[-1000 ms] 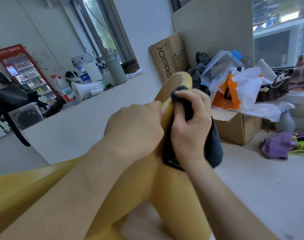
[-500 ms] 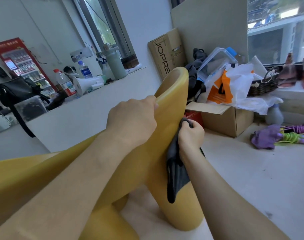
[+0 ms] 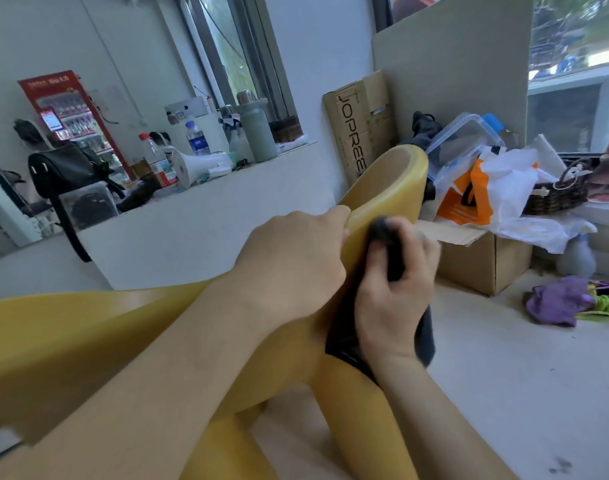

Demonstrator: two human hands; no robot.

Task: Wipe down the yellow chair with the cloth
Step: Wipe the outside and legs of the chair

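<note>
yellow chair (image 3: 389,188) is right in front of the person, filling lower left to centre, with one rounded edge rising toward the clutter by the window. its lower parts run out of view at the bottom

dark cloth (image 3: 342,336) is pressed on the right face of that raised part, bunched at the top and hanging below the wrist

right hand (image 3: 396,296) holds the cloth, fingers (image 3: 422,249) curled round the bunched top. it's motion-blurred, so can't tell finer detail

left hand (image 3: 292,261) grips the chair edge just left of the cloth, fingertips (image 3: 336,216) hooked over the rim, back of the hand toward us. the hands are close together with the chair edge between them

behind the chair on the floor (image 3: 503,375) is an open cardboard box (image 3: 486,268) with a white-and-orange plastic bag (image 3: 469,199) spilling over it. there's a clear lidded tub (image 3: 462,140) above and a wicker basket (image 3: 555,199) to the right. purple rag (image 3: 555,301) lies on the floor further right

tall carton (image 3: 361,126) printed JOPREE stands by the wall, cardboard sheet (image 3: 452,64) beside it

on the left, the white bench (image 3: 192,233) carries a megaphone (image 3: 195,168), water bottle (image 3: 195,138), red-capped bottle (image 3: 157,161), grey-green flask (image 3: 258,133) and black bag (image 3: 67,168). red drinks fridge (image 3: 71,112) stands at the back
</note>
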